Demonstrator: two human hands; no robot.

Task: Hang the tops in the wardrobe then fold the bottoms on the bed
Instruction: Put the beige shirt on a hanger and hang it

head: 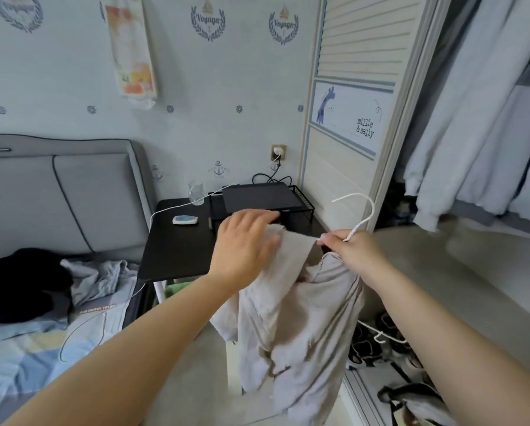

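Right hand: so, the right hand point(354, 250) is clenched around the neck of a white hanger point(360, 213), just below its hook; the hook stands up above the fist, near the edge of the wardrobe door point(350, 142)
Left hand: the left hand point(242, 244) lies with fingers fairly straight on the shoulder of the top point(294, 321), touching the cloth; whether the thumb pinches it I cannot tell
Top: a pale beige garment hanging on the hanger between the two hands; one shoulder is drawn up under the left hand, the rest droops in folds; a brown mark shows on its front
Wardrobe: at the right, open; pale clothes point(479, 118) hang inside it; shoes point(371, 342) lie low at its foot, and a second white hanger point(380, 335) lies among them; a bag point(417, 401) sits near the bottom edge
Bed: at the left, with a grey padded headboard point(73, 192) and a blue patterned cover point(27, 348); a black garment point(20, 281) and a crumpled grey-blue one point(103, 275) lie on it, touching each other
Worktop: a black worktop point(177, 247) stands between the bed and the wardrobe; on it are a black wire rack point(257, 201), a clear glass point(196, 192) and a small white and blue object point(185, 219)
Cable: a white cable point(171, 207) runs from a wall socket point(278, 152) across the worktop and down onto the bed
Wall: pale wallpaper with anchor and wreath prints; a calendar point(131, 47) hangs on it
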